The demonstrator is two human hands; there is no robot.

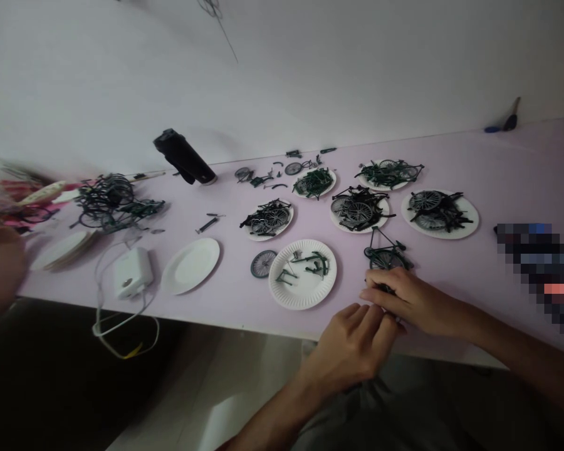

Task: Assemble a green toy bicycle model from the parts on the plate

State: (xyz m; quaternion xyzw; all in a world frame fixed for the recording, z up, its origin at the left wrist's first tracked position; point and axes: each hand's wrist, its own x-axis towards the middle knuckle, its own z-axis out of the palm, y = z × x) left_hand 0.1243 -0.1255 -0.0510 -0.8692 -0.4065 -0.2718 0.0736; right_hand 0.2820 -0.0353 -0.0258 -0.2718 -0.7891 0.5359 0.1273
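Note:
At the table's front edge, a dark green model bicycle [389, 258] stands partly assembled, its lower part covered by my hands. My right hand [416, 304] is closed around the near end of it, fingers pointing left. Just below, my left hand [357, 341] is closed with its fingertips meeting the right hand; what it pinches is hidden. Left of my hands lies a white paper plate [301, 297] with a few green bicycle parts [317, 263]. A loose spoked wheel [263, 264] touches this plate's left side.
Several plates of bicycle parts [357, 210] stand behind. Further left are a plain white plate [190, 266], a white charger with cable [134, 272], a black bottle [185, 156], stacked plates [66, 250] and heaped model bicycles [113, 203]. Another person's blurred hand [0, 269] shows at the left edge.

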